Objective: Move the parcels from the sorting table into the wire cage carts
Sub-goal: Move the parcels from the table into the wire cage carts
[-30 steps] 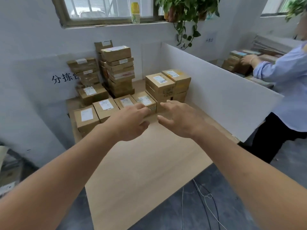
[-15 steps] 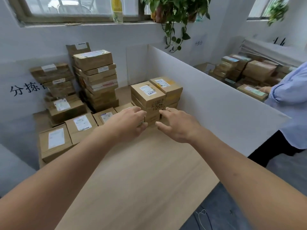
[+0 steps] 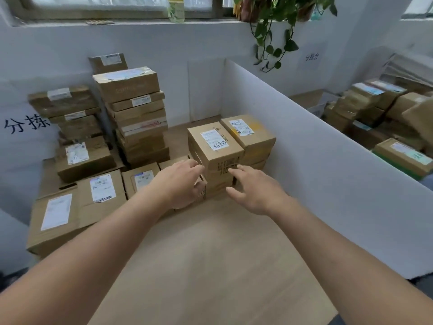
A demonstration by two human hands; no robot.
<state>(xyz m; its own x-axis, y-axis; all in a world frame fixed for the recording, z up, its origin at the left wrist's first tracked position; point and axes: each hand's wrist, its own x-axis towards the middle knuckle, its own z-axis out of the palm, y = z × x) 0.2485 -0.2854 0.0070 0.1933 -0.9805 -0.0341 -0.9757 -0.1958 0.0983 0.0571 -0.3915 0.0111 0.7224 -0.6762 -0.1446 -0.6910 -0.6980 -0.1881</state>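
Reach toward stacked parcel, far right of bench.
Left hand (image 3: pixel 180 184) and right hand (image 3: pixel 253 190) were spread, empty, flanking the top parcel (image 3: pixel 214 146) on its stack beside the white divider (image 3: pixel 316 146). Risk: an uneven squeeze could tip the stack beneath. Against the earlier frame, both hands were closer to the parcel.

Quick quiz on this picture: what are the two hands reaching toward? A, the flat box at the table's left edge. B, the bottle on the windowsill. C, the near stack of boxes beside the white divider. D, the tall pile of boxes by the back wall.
C: the left hand and right hand flank the near stack of boxes beside the white divider, holding nothing yet.
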